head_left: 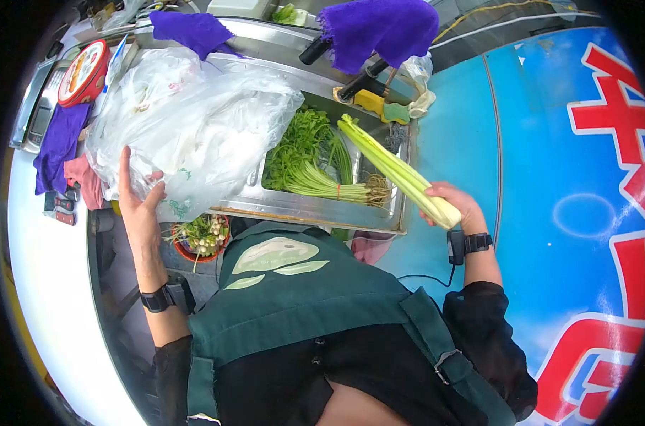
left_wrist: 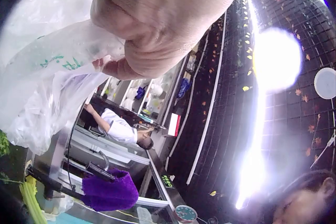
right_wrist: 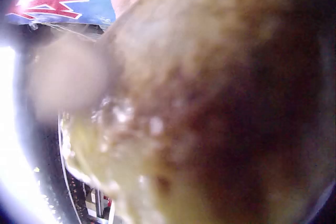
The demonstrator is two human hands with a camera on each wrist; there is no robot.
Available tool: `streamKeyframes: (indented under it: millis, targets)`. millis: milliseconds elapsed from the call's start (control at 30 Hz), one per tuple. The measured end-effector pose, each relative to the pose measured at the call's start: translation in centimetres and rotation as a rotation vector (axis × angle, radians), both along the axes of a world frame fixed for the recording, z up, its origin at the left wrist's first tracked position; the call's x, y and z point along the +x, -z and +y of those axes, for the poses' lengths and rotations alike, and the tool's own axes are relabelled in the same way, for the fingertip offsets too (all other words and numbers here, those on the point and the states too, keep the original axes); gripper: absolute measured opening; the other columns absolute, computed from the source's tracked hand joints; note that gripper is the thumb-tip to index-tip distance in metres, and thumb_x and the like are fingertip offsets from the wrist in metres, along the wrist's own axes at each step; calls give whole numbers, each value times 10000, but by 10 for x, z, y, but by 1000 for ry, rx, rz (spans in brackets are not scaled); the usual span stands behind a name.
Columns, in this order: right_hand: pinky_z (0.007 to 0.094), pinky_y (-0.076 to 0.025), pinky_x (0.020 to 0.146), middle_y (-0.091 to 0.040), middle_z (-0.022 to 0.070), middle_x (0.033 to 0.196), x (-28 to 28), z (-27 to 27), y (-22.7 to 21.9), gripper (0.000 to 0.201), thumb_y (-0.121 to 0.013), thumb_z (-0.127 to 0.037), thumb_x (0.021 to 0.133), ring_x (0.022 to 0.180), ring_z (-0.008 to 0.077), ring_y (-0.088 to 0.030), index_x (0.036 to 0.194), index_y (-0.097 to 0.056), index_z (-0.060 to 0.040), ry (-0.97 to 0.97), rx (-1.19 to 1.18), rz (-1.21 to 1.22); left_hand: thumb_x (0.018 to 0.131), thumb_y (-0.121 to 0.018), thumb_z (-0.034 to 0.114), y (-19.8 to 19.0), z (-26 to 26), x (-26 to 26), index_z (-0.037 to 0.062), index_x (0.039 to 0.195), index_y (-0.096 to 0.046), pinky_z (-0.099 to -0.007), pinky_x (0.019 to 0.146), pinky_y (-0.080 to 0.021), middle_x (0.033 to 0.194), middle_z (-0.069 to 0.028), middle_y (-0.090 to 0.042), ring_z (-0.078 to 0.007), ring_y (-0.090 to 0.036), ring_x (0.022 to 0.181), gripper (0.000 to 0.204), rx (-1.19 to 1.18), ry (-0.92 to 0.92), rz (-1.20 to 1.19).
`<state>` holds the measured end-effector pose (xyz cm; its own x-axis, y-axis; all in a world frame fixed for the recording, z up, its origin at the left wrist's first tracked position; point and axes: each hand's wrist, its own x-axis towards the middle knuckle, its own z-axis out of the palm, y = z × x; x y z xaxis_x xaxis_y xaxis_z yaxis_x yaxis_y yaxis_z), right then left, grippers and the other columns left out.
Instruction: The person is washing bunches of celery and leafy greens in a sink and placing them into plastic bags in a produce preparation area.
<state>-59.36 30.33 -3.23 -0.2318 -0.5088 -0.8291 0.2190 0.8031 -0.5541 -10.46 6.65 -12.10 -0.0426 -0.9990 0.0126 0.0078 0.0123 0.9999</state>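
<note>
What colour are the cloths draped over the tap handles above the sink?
Purple. The cloths show best in the head view.

right wrist view: celery [right_wrist: 173,145] root end fills the lens, blurred, grip hidden | left wrist view: left hand [left_wrist: 157,19] cut off by top edge, fingertips buried in plastic bag [left_wrist: 47,77] | head view: greens [head_left: 305,153] partly under the bag
</note>
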Motion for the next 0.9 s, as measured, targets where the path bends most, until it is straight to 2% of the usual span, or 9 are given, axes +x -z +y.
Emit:
streamKeyframes:
  millis: [133, 233, 300, 333, 400, 533, 700, 800, 900]
  targets:
    - [346, -523, 429, -642, 197, 763, 12, 7, 0, 411, -649, -266, 839, 530, 259, -636, 1097, -553, 39, 24, -39, -115, 727, -550, -123, 3, -1, 3, 106, 1475, -315, -250, 743, -484, 1233, -106, -529, -129, -571, 922, 816, 30, 37, 14]
    - [359, -543, 549, -657, 216, 878, 37, 0, -17, 470, -679, -293, 815, 663, 269, -661, 1105, -574, 62, -60, -57, -37, 735, -546, -120, -1, -1, 2, 105, 1474, -318, -249, 744, -481, 1290, -101, -495, -130, -568, 936, 805, 36, 23, -6]
    - [354, -521, 715, -657, 218, 970, 46, -4, -27, 591, -744, -326, 736, 800, 272, -653, 1134, -580, 80, -534, -96, 539, 729, -544, -118, -3, 0, 1, 105, 1473, -321, -252, 745, -480, 1312, -103, -480, -138, -571, 936, 808, 8, 21, -11]
    - [354, -521, 715, -657, 218, 970, 50, -6, -36, 591, -744, -326, 736, 800, 272, -653, 1134, -580, 80, -530, -94, 533, 729, -544, -118, -5, 0, -1, 105, 1473, -321, -252, 745, -480, 1312, -103, -480, -138, -571, 936, 808, 11, 25, -16]
    - [337, -478, 816, -662, 204, 988, 55, -9, -55, 672, -789, -332, 651, 869, 271, -639, 1144, -584, 75, -646, -45, 757, 719, -543, -116, -10, 2, -3, 103, 1471, -326, -256, 744, -481, 1386, -102, -427, -145, -573, 939, 813, 20, 6, -51]
    - [340, -487, 799, -659, 199, 976, 67, -16, -87, 685, -789, -300, 626, 883, 258, -633, 1173, -573, 51, -700, -74, 873, 708, -544, -113, -6, -3, -2, 102, 1469, -330, -259, 749, -483, 1453, -95, -366, -151, -575, 945, 819, -4, 31, -29]
    - [320, -484, 785, -653, 145, 946, 60, -20, -98, 685, -791, -285, 644, 861, 208, -615, 1180, -546, 64, -719, -143, 774, 719, -560, -94, -5, -1, -2, 104, 1464, -346, -248, 724, -472, 1484, -84, -348, -156, -585, 960, 800, -35, 20, -42]
    - [294, -551, 604, -637, 113, 968, 60, -26, -78, 649, -775, -230, 695, 737, 159, -634, 1207, -514, 72, -424, -102, 207, 683, -547, -118, -5, -2, 1, 103, 1476, -315, -232, 730, -465, 1500, -79, -324, -142, -569, 949, 855, -42, 36, -36]
    - [317, -580, 541, -635, 119, 997, 62, -32, -40, 694, -786, -203, 679, 714, 171, -652, 1247, -488, 62, -359, -156, 21, 654, -533, -130, -5, -5, 6, 102, 1483, -296, -235, 760, -464, 1505, -68, -312, -136, -561, 945, 893, -74, 33, -95]
